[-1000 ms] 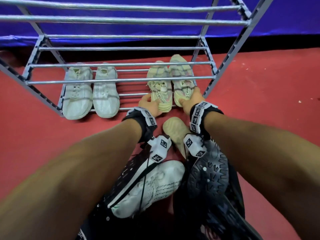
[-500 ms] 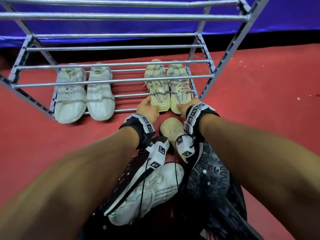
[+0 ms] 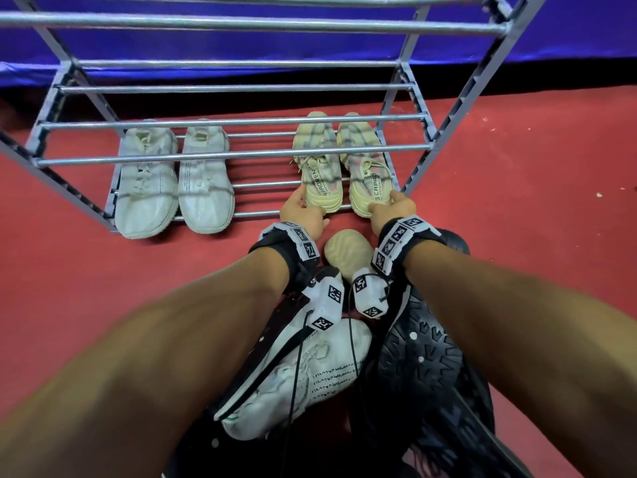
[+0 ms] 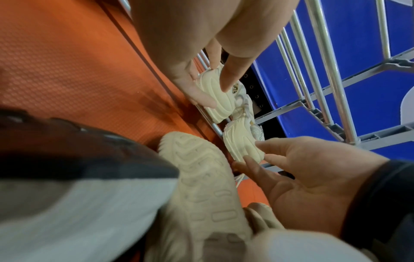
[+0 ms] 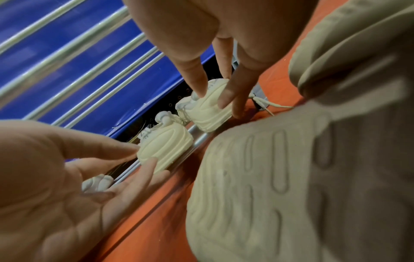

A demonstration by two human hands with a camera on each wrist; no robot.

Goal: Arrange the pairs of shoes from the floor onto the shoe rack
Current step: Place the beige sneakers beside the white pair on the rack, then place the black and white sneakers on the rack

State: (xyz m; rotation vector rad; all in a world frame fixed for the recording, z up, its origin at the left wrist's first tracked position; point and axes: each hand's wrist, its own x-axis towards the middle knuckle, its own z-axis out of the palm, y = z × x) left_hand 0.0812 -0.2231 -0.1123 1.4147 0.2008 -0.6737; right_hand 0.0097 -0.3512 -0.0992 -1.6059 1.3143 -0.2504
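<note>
A cream-yellow pair stands on the lowest shelf of the metal shoe rack (image 3: 241, 154), at its right end, heels towards me. My left hand (image 3: 303, 213) touches the heel of the left cream shoe (image 3: 319, 170) with straight fingers. My right hand (image 3: 389, 207) does the same on the right cream shoe (image 3: 367, 174). In the left wrist view the left hand's thumb and fingers (image 4: 227, 79) lie on both sides of that heel (image 4: 218, 101). The right wrist view shows straight fingers (image 5: 197, 81) lying on the other heel (image 5: 210, 109). A white pair (image 3: 172, 188) fills the shelf's left end.
Under my forearms a pile of shoes lies on the red floor: a cream shoe sole-up (image 3: 348, 248), a white shoe (image 3: 310, 377), a black shoe with its sole (image 3: 420, 357) showing. The rack's upper shelves hold nothing. A blue wall (image 3: 310, 46) stands behind it.
Both hands stay at the heels of the cream pair. The pair has slid slightly deeper onto the lowest shelf and now stands more squarely.
</note>
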